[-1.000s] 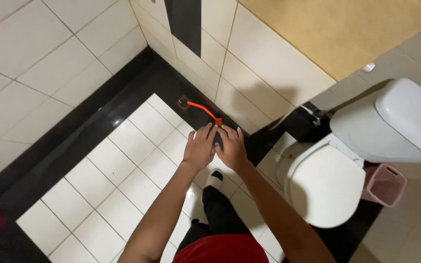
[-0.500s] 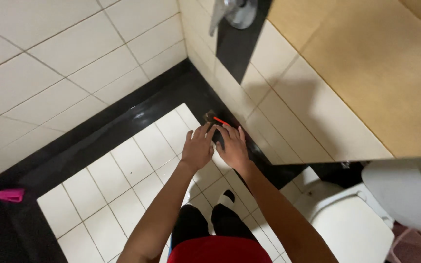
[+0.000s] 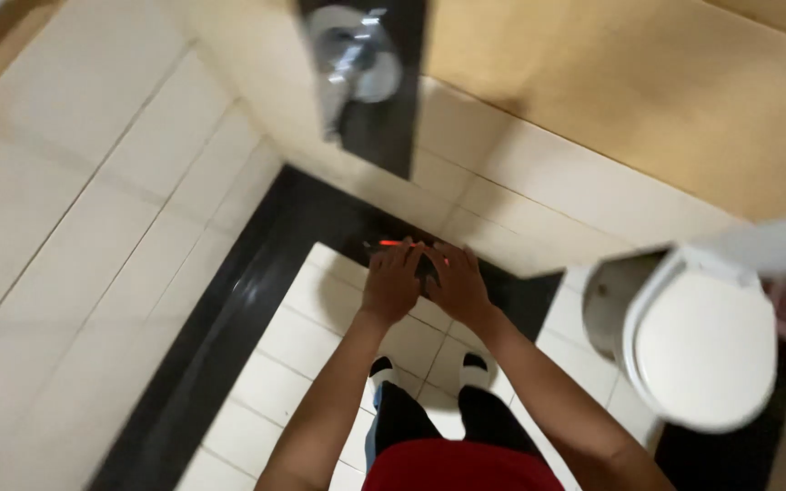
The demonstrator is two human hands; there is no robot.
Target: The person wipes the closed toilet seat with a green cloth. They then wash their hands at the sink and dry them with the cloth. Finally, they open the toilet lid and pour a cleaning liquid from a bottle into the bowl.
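My left hand [image 3: 391,284] and my right hand [image 3: 455,286] are held together in front of me, backs up, above the floor. Between them they grip a thin red-handled tool [image 3: 391,243]; only a short red piece sticks out past the left fingers, and the rest is hidden behind the hands. Both forearms reach forward from the bottom of the view. Below them I see my dark trousers, red top and black-and-white shoes [image 3: 380,368] on the tiled floor.
A white toilet [image 3: 702,350] with its lid down stands at the right. A metal fitting [image 3: 352,56] sits on a dark wall panel at the top. White floor tiles [image 3: 297,341] have a black border [image 3: 229,300]. Cream tiled walls rise left and ahead.
The view has swung upward and left: the wall fitting has come into view and the toilet has shifted. My hands have stayed together on the red tool, which shows less than before.
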